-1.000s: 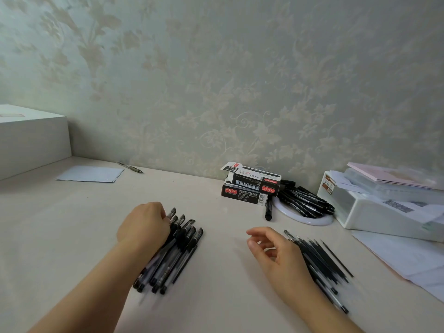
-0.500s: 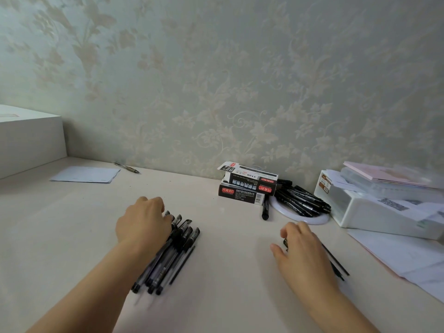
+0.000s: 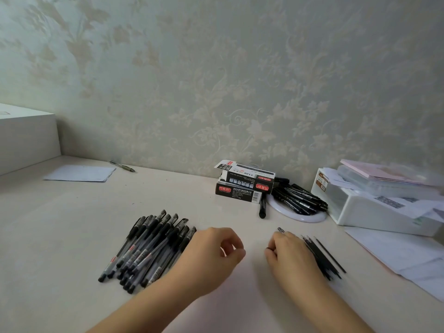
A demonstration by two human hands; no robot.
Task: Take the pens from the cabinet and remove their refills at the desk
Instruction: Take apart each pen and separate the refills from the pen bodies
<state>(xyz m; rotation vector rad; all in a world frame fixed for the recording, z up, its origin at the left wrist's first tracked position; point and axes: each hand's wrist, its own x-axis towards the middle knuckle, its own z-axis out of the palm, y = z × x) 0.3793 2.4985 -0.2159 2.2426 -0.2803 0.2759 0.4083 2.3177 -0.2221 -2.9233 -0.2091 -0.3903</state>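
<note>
Between pens: left hand [image 3: 216, 253] loosely curled, empty, beside the pens [image 3: 149, 248]; right hand [image 3: 290, 255] rests on the refills [image 3: 322, 257], grip unclear. Next, pick another pen.

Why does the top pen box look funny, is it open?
Open. The top pen box has its end flap sticking out on the left side.

Upper pen box [image 3: 247, 178]: "1120", printed upside down on its side.
Lower pen box [image 3: 237, 193]: red label and white Chinese characters, too small to read.
White bin [image 3: 374, 210]: QR code on top.
</note>
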